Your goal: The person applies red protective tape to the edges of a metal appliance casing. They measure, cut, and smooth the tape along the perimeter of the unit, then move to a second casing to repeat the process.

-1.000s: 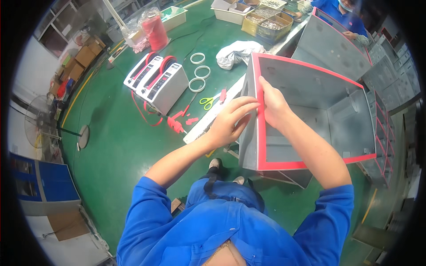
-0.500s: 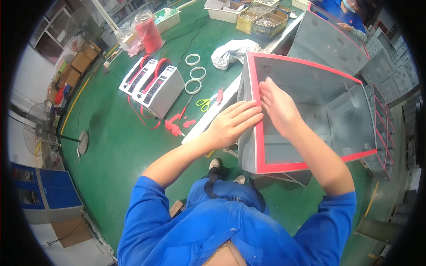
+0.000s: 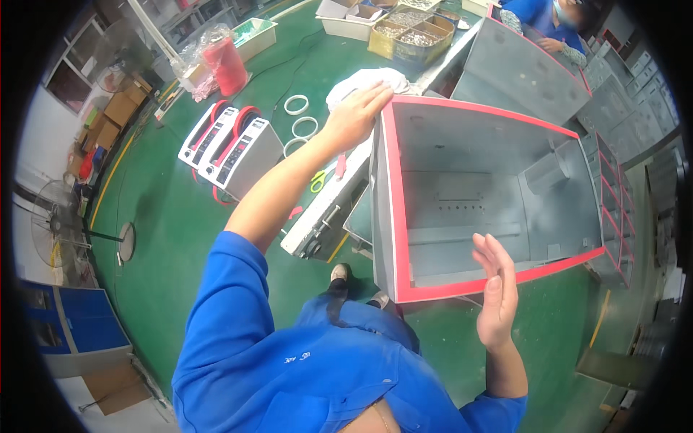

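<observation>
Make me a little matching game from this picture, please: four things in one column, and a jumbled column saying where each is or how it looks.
Things:
1. Left hand
2. Right hand
3. Box
4. Cloth

Places and looks:
A. White and bunched up
B. At the box's upper-left corner
C. Open, holding nothing
D. Grey, edged in red

Right pairs: 1-B, 2-C, 3-D, 4-A

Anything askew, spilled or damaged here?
No clear damage or spill on or around the grey metal box. Slightly untidy only: the white cloth is bunched up beyond the left hand, and a loose red scrap lies beside the white rail.
</observation>
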A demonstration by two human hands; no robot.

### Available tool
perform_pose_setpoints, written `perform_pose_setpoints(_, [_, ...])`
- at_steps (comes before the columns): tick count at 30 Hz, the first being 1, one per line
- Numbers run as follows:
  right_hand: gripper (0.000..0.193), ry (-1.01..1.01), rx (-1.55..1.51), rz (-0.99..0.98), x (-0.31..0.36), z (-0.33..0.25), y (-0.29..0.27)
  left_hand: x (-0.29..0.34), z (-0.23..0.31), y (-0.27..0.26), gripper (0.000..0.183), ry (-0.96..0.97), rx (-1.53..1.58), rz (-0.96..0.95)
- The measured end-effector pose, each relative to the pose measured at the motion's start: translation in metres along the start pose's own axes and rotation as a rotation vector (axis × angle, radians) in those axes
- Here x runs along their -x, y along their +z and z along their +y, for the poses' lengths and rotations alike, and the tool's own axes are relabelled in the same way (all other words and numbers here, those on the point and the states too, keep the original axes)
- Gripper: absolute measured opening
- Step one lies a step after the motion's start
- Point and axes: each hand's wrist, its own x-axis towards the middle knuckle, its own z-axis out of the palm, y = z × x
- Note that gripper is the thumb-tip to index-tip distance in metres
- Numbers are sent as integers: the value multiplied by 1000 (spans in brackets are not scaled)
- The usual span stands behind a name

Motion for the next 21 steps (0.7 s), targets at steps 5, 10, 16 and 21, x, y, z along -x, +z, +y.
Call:
perform_pose_setpoints(5, [44,8,48,-3,0,7,-5,20,59,-20,44,98,92,-15])
perform_pose_setpoints(10, [39,-114,124,-162,-23,-1,-1,74,162,-84,44,67,261,-154])
perform_pose_setpoints(16, [38,-352,287,-451,-80,-13,41,110,231,-104,34,56,317,-89])
perform_pose_setpoints(21, [46,-672,624,-663,-114,17,109,147,241,-86,37,56,451,119])
